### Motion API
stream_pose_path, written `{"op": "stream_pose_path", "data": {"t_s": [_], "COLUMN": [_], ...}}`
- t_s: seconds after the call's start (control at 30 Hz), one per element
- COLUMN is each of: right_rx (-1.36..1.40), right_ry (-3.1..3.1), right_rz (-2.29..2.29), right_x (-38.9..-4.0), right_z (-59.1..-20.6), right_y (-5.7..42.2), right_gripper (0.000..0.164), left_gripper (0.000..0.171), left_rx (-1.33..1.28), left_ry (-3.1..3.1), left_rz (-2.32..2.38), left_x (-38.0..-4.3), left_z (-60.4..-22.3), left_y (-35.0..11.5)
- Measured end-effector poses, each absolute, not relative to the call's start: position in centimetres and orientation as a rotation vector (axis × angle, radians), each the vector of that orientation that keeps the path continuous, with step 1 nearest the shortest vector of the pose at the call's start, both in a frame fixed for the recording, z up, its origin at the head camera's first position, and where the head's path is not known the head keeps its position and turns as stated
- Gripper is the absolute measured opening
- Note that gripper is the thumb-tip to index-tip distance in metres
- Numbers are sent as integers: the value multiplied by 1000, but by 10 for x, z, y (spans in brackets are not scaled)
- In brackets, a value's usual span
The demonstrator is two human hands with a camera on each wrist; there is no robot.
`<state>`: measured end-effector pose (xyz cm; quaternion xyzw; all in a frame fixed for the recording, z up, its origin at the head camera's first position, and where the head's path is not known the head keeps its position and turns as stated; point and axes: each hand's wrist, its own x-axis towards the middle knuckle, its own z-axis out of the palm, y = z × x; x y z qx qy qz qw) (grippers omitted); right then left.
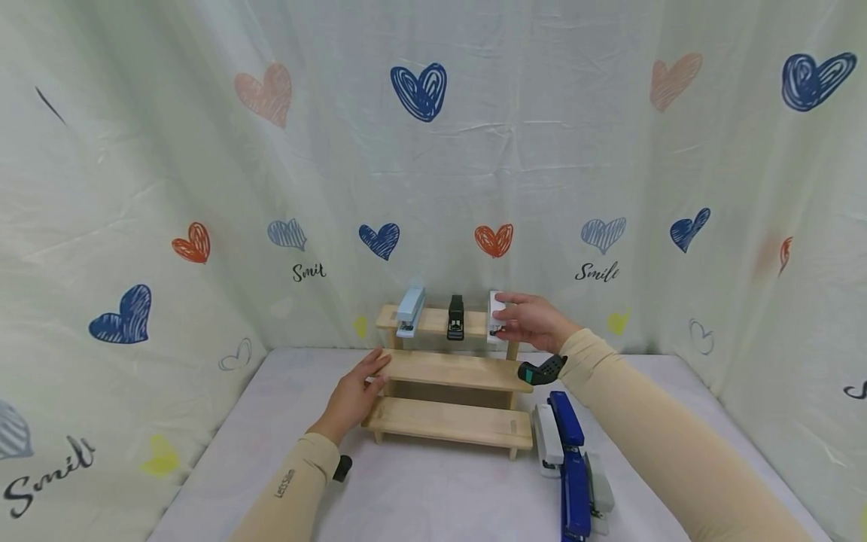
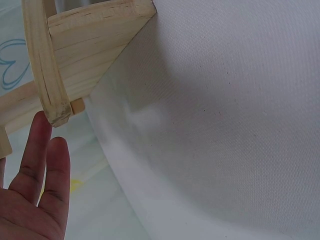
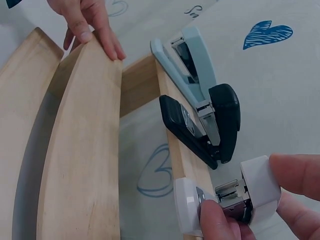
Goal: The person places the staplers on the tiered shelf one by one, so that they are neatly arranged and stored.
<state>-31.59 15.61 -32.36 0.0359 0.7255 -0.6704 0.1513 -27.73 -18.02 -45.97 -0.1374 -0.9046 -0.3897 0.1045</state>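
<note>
A white stapler (image 3: 262, 187) stands at the right end of the top shelf (image 1: 433, 322) of a stepped wooden rack. My right hand (image 1: 531, 320) pinches it, with the thumb and fingers on its arm and base in the right wrist view. To its left on the same shelf are a black stapler (image 1: 456, 318) and a light blue stapler (image 1: 410, 310). My left hand (image 1: 354, 395) rests on the left end of the middle shelf (image 1: 454, 369). Its fingers (image 2: 57, 170) look straight in the left wrist view, the tips against the wood.
Right of the bottom shelf (image 1: 447, 421), a white stapler (image 1: 549, 436), a long dark blue stapler (image 1: 574, 482) and a grey-white stapler (image 1: 600, 485) lie close together on the white table (image 1: 433, 504). A heart-printed curtain (image 1: 433, 173) hangs behind and at both sides.
</note>
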Motion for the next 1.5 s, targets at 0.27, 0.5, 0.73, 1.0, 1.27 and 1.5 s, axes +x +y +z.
{"op": "stream_pose_path", "data": {"t_s": [0.27, 0.5, 0.73, 1.0, 1.27, 1.5], "right_rx": [84, -99, -156, -76, -50, 8], "right_ry": [2158, 2179, 2222, 2315, 2471, 2506], "right_rz": [-1862, -1793, -1729, -1607, -1478, -1387], "right_x": [-314, -308, -298, -278, -256, -253], "right_z": [-324, -324, -343, -381, -415, -435], "right_y": [161, 196, 258, 323, 349, 352], "right_gripper": [59, 62, 65, 69, 62, 59], "left_gripper": [44, 43, 43, 43, 43, 43], "left_rx": [-411, -414, -412, -415, -417, -415], "left_ry": [-2664, -2660, -2667, -2665, -2658, -2659], "left_rz": [-1150, -1156, -1162, -1160, -1166, -1163], "left_x": [-276, -275, -277, -278, -277, -277], "left_z": [-459, -457, -459, -461, -461, -461], "left_y": [-179, -180, -181, -181, -181, -180]}}
